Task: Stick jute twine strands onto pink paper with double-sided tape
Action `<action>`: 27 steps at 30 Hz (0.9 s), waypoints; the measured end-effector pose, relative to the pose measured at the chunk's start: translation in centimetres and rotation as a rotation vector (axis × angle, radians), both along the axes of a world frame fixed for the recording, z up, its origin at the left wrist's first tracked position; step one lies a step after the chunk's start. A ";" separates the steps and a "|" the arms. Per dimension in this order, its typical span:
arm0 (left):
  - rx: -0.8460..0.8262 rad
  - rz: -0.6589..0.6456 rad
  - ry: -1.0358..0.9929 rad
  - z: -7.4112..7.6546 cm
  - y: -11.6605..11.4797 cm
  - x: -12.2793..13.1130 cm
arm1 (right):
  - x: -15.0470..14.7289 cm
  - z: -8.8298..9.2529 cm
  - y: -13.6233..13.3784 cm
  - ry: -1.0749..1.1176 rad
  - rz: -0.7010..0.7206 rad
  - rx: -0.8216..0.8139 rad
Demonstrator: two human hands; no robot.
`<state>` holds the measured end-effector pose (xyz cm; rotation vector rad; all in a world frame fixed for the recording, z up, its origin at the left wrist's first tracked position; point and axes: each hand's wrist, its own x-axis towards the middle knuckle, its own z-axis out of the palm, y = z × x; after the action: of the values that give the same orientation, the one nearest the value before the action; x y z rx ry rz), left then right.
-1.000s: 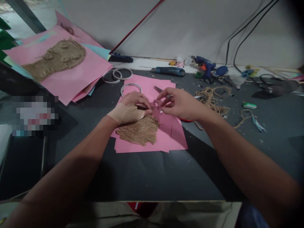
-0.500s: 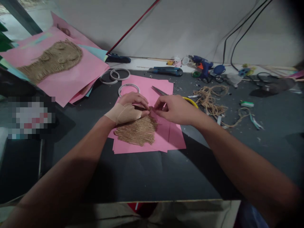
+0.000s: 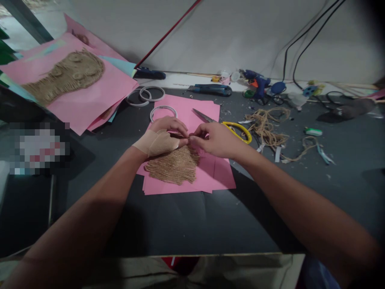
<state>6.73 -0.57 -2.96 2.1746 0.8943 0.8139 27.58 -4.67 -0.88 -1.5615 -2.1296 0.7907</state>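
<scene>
A mat of brown jute twine rows [image 3: 173, 168] lies on pink paper sheets [image 3: 222, 176]. My left hand [image 3: 165, 138], with beige tape round the palm, rests over the mat's upper part, thumb and fingertips closed on the twine at its top edge. My right hand [image 3: 218, 138] pinches at the same spot, its fingertips touching those of the left; the bit of twine between them is mostly hidden. Behind the right hand lie scissors with yellow handles [image 3: 248, 136], blades pointing up and left over the paper. Tape rings [image 3: 163, 114] sit just beyond my left hand.
Loose twine [image 3: 270, 124] lies tangled on the right. A blue cutter knife [image 3: 210, 90] and a blue glue gun [image 3: 260, 86] are along the back by the wall. Pink sheets with a larger twine piece [image 3: 72, 72] are stacked at the back left, near a dark tablet-like slab [image 3: 27, 216].
My right hand has shifted slightly left and down, its fingers closing against the left fingertips. More of the yellow scissor handles shows. The left hand and the mat have stayed put.
</scene>
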 end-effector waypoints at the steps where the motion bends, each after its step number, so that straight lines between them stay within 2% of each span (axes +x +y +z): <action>1: -0.008 0.002 -0.005 0.0 0.0 0.0 | 0.0 0.0 0.0 -0.001 -0.006 0.000; 14: -0.016 0.054 -0.016 -0.5 0.1 -0.2 | 0.0 -0.5 0.1 0.075 -0.031 -0.025; 20: -0.042 0.067 -0.015 -0.3 0.0 -0.1 | 0.5 -0.4 0.5 0.118 -0.029 -0.114; 27: -0.045 0.044 -0.027 -0.4 0.0 -0.1 | 0.3 -0.9 0.3 0.119 0.027 0.013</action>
<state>6.62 -0.56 -3.32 2.1072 0.9417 0.8345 27.88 -4.33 -1.77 -1.4448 -2.0696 0.8549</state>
